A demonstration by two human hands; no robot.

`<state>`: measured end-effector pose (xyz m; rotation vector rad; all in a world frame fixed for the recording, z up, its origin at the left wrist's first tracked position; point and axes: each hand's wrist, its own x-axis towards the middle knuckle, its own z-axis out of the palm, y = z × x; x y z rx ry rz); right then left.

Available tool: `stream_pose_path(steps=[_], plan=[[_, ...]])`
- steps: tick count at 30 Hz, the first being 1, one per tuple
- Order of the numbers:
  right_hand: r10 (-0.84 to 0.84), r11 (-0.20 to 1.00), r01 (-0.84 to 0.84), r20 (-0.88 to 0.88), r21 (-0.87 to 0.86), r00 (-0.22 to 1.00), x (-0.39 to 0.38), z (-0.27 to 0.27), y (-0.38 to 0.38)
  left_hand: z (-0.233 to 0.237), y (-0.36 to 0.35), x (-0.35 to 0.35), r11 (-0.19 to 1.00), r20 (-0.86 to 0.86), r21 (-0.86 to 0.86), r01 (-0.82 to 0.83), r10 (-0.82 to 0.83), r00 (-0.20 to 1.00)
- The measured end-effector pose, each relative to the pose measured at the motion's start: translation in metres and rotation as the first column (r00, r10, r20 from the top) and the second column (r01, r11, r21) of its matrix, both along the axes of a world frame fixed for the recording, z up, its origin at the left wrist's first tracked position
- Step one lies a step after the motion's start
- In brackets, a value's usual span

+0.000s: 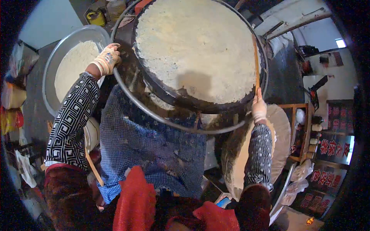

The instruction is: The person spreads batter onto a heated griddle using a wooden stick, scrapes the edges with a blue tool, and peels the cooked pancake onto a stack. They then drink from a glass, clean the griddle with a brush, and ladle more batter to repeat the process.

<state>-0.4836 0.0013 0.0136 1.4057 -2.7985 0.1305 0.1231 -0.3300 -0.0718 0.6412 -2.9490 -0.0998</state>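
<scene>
A large round griddle (196, 50) covered with a thin pale sheet of batter or dough fills the upper middle. Around it runs a metal ring (154, 116). My left hand (108, 59), in a light glove with bare fingertips, is closed at the ring's left side, beside a metal basin (50, 82) of pale flour or batter; what it grips is hard to make out. On the right, my right hand (259, 107) holds the lower end of a long thin wooden stick (256, 61), which lies along the griddle's right edge.
Blue checked cloth (150, 150) hangs below the griddle. A large round tray (281, 134) leans under my right forearm. Wooden shelves (304, 131) with jars stand at the right. A yellow container (95, 17) is at the upper left, and bags (13, 96) line the left side.
</scene>
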Motion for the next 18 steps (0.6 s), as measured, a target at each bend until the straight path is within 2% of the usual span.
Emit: stream_pose_path(steps=[1, 2, 3, 4, 5, 6, 8, 9, 10, 12, 13, 14, 16, 17, 18], plan=[[0.004, 0.999, -0.005, -0.024, -0.038, 1.0, -0.022, -0.01, -0.013, 0.018, 0.013, -0.01, 0.978, -0.039, 0.098, -0.186, 0.19, 0.981], [0.01, 0.997, -0.014, -0.05, -0.071, 0.999, -0.04, -0.021, -0.021, 0.008, 0.006, -0.009, 0.978, -0.044, 0.097, -0.186, 0.191, 0.981], [0.012, 0.998, -0.016, -0.055, -0.068, 0.998, -0.042, -0.02, -0.03, -0.009, -0.012, -0.002, 0.965, -0.137, 0.177, -0.196, 0.221, 0.966], [-0.019, 0.996, 0.02, 0.019, -0.083, 1.0, -0.044, -0.018, -0.038, -0.015, -0.018, 0.001, 0.946, -0.224, 0.256, -0.199, 0.259, 0.94], [-0.054, 0.994, 0.062, 0.093, -0.091, 0.994, -0.045, -0.018, -0.037, -0.023, -0.021, 0.005, 0.944, -0.225, 0.264, -0.199, 0.261, 0.939], [-0.057, 0.994, 0.064, 0.086, -0.084, 0.995, -0.041, -0.018, -0.026, -0.022, -0.02, 0.004, 0.984, -0.156, 0.102, -0.144, 0.159, 0.975], [0.115, 0.967, -0.052, 0.243, -0.25, 0.963, -0.017, -0.018, 0.012, -0.004, -0.021, 0.0, 0.975, 0.018, -0.222, 0.017, -0.013, 1.0], [0.171, 0.957, -0.104, 0.237, -0.271, 0.956, -0.007, -0.023, 0.04, 0.042, 0.011, -0.014, 0.963, 0.098, -0.27, 0.017, 0.01, 0.995], [0.226, 0.944, -0.155, 0.231, -0.292, 0.946, 0.007, -0.029, 0.07, 0.041, 0.013, -0.017, 0.963, 0.087, -0.269, 0.019, 0.005, 0.996], [0.469, 0.787, -0.422, -0.008, -0.45, 0.883, 0.068, -0.017, 0.112, 0.038, 0.013, -0.015, 0.983, -0.036, -0.166, -0.083, 0.078, 0.996], [0.307, 0.932, -0.247, 0.214, -0.266, 0.927, 0.108, 0.012, 0.13, 0.038, 0.015, -0.016, 0.983, -0.036, -0.166, -0.074, 0.069, 0.997], [0.094, 0.996, -0.085, 0.392, -0.04, 0.915, 0.142, 0.038, 0.146, 0.037, 0.018, -0.017, 0.955, -0.001, -0.275, -0.116, 0.12, 0.993], [0.251, 0.963, -0.16, 0.498, -0.218, 0.83, 0.176, 0.043, 0.177, 0.041, 0.026, -0.02, 0.851, 0.047, -0.492, -0.181, 0.233, 0.971], [0.317, 0.934, -0.141, 0.583, -0.328, 0.748, 0.165, 0.007, 0.206, 0.06, 0.048, -0.024, 0.866, 0.178, -0.462, -0.188, 0.299, 0.938], [-0.008, 0.966, 0.241, 0.916, -0.097, 0.401, 0.195, 0.055, 0.193, 0.078, 0.075, -0.037, 0.867, 0.179, -0.465, -0.181, 0.293, 0.939]])
